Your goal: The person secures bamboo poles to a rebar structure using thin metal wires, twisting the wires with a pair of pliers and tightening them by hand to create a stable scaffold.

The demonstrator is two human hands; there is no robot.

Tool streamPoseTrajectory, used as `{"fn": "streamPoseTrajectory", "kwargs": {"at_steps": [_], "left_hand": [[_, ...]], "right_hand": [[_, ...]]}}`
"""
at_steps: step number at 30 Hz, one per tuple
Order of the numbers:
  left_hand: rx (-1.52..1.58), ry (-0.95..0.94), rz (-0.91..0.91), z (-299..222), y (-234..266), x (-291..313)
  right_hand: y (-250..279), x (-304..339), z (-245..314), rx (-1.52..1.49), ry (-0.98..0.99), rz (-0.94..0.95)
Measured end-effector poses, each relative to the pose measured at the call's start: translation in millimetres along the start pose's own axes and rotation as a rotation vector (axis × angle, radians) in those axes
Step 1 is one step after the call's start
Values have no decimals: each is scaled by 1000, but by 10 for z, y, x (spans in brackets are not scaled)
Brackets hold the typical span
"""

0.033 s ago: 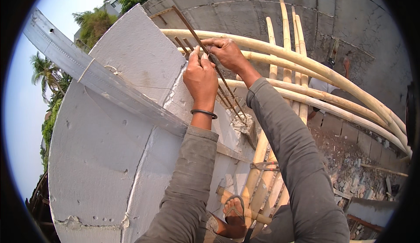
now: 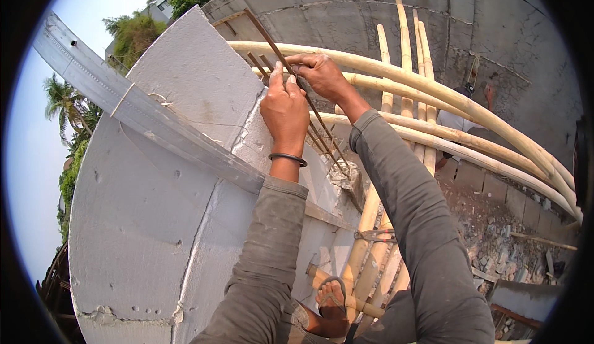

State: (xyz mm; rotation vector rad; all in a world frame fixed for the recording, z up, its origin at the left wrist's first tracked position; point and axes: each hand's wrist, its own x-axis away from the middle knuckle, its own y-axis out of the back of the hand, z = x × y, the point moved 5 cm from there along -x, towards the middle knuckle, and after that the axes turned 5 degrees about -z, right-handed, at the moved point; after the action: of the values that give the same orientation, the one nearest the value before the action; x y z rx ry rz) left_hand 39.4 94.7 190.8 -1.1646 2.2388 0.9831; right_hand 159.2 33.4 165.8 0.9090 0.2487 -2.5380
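A rusty steel reinforcing bar (image 2: pixel 263 32) slants up from a rough concrete stub (image 2: pixel 348 180), with a few thinner bars (image 2: pixel 318 141) beside it. Both hands meet at this bar, above the far end of the pale block wall (image 2: pixel 139 214). My left hand (image 2: pixel 285 110) is closed, its fingertips pressed against the bar from the near side. My right hand (image 2: pixel 322 76) has its fingers bent around the bar from the right. Whether a small piece is pinched between the fingertips is hidden. A pair of pincers (image 2: pixel 374 235) lies on bamboo below my hands.
A long metal straightedge (image 2: pixel 158 118) lies across the wall, with string (image 2: pixel 122 99) looped round it. Bamboo scaffold poles (image 2: pixel 489 118) run to the right. My sandalled foot (image 2: pixel 331 297) stands on bamboo. Another person (image 2: pixel 455 122) is lower down, near rubble (image 2: pixel 501 251).
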Motion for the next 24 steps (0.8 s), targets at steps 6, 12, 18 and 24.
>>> {"fn": "streamPoseTrajectory", "kwargs": {"at_steps": [6, 12, 18, 24], "left_hand": [[-506, -88, 2, -138, 13, -23], [-662, -130, 56, -298, 21, -239], [-879, -177, 225, -363, 6, -456], [-854, -298, 126, -337, 53, -410]], "right_hand": [[-34, -54, -155, -76, -185, 130], [-52, -116, -178, -134, -205, 247], [-79, -130, -247, -126, -222, 227], [31, -40, -269, -96, -246, 22]]}}
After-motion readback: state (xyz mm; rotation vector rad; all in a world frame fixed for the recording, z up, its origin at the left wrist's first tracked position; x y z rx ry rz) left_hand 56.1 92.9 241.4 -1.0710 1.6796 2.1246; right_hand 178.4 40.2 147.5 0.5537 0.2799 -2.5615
